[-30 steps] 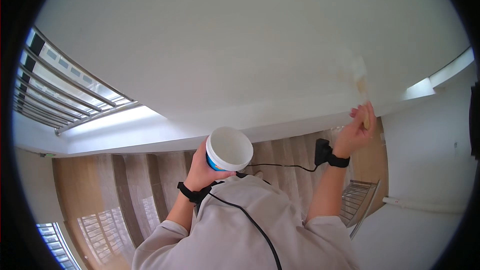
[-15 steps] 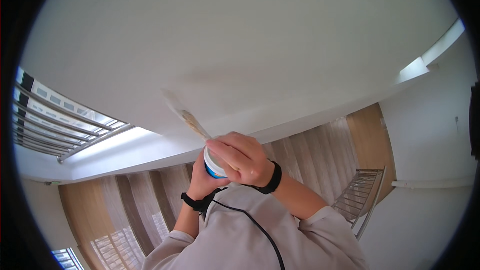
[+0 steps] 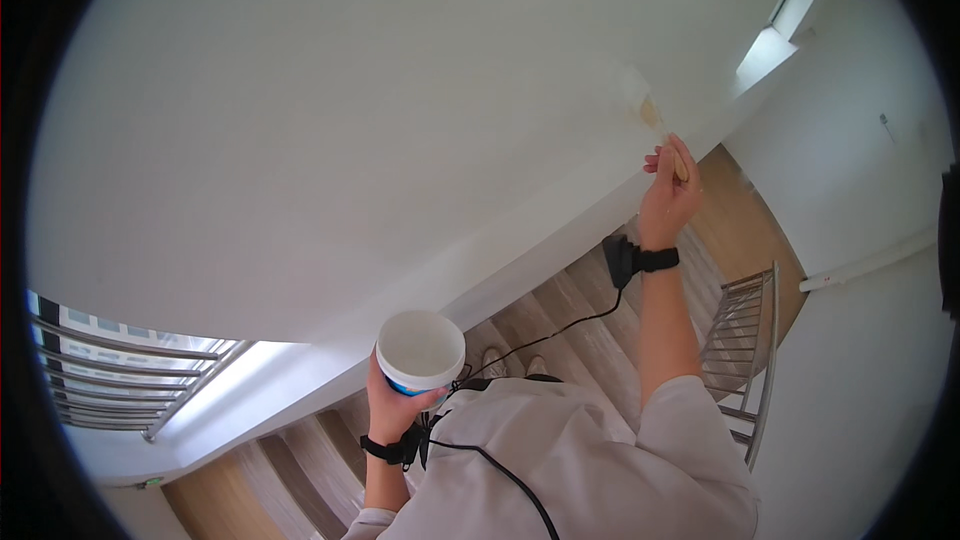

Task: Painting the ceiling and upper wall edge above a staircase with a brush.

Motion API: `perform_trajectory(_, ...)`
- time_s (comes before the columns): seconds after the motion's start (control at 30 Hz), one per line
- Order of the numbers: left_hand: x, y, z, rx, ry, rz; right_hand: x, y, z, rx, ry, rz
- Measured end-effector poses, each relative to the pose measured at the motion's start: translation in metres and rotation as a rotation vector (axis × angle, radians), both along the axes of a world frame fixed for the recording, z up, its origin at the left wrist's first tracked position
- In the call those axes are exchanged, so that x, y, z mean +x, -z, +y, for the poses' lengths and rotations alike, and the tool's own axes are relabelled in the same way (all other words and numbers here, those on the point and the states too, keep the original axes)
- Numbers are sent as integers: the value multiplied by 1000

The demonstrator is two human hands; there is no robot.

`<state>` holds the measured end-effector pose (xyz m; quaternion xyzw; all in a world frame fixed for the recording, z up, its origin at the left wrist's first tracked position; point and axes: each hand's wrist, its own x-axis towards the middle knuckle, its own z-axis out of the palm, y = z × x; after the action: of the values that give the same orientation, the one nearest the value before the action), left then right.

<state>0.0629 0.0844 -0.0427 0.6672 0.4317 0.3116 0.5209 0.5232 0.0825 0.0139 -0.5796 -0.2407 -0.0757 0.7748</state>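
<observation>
My left hand is wrapped round a small white tub with blue on its side, held upright in front of my body. The tub's wide mouth faces up and its inside looks white. Up at the right, my right hand is closed on the handle of a paintbrush. The brush has a tan part near the fingers, and its pale bristles are at the white wall, seeming to touch it; their tip blends into the wall's colour.
I stand on wood-look stairs. A metal railing runs down at the right, and metal window bars are at the left. A black cable runs to a dark device at my right wrist. A white pipe lies along the right wall.
My right hand has moved from the tub's mouth up and right to the wall with the paintbrush. My left hand still holds the tub, lower in view. The view has turned.
</observation>
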Motion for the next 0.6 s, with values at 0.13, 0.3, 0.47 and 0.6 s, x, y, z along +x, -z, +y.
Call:
perform_trajectory(0.13,1,3,-6,-8,31,11,4,19,-1,0,26,-20)
perform_trajectory(0.3,13,-4,-13,10,64,59,-90,32,18,-30,-160,-626)
perform_trajectory(0.47,20,-5,-25,-53,40,43,-166,11,-9,-30,-768,-425)
perform_trajectory(0.6,29,2,-34,-84,21,5,-155,-3,1,-21,-790,-330)
